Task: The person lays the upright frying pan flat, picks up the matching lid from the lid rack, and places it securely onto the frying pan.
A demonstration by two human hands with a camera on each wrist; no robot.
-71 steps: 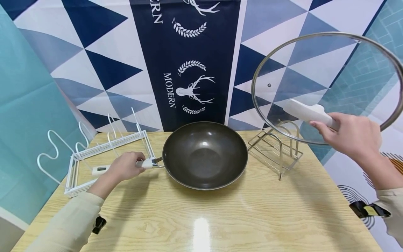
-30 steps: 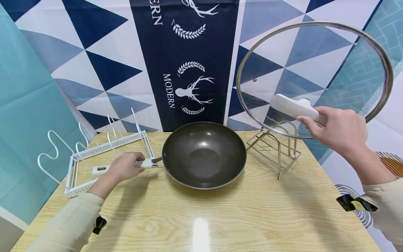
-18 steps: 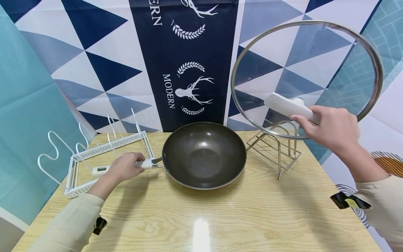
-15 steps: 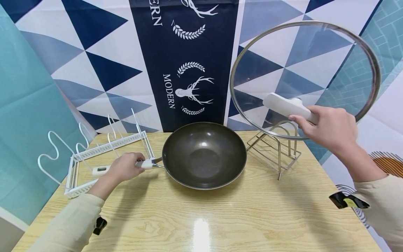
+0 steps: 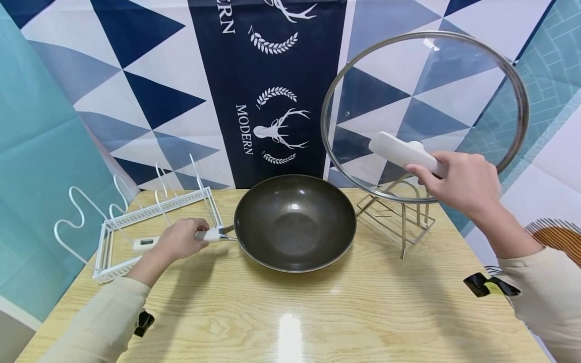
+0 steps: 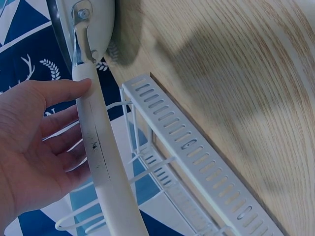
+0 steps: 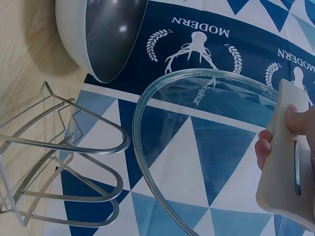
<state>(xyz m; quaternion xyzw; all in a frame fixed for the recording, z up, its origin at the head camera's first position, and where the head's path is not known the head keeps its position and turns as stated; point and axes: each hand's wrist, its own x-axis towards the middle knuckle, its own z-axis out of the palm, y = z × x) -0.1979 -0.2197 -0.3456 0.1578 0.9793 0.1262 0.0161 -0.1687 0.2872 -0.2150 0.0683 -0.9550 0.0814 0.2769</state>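
Note:
A dark-lined wok (image 5: 295,227) sits at the back middle of the wooden table, its inside facing up. My left hand (image 5: 179,239) grips its pale handle (image 6: 110,162) near the pan end; in the left wrist view the thumb lies across the front and the other fingers are behind. Up on the right, my right hand (image 5: 467,179) holds a round glass lid (image 5: 408,75) by its long white handle (image 5: 399,150). The lid is tilted steeply, in the air, apart from the wok. In the right wrist view, the thumb presses the lid handle (image 7: 283,187) and fingertips curl round its edge.
A white rack (image 5: 159,207) with wavy wire dividers stands at the left, beside and behind the wok's handle. To the right of the wok stands a small metal wire rack (image 5: 404,227), partly seen below the lid. A patterned cloth (image 5: 281,65) hangs behind the table.
My right hand has moved left with the lid, bringing it from the far right to above the metal wire rack. The left hand and the wok stay where they were.

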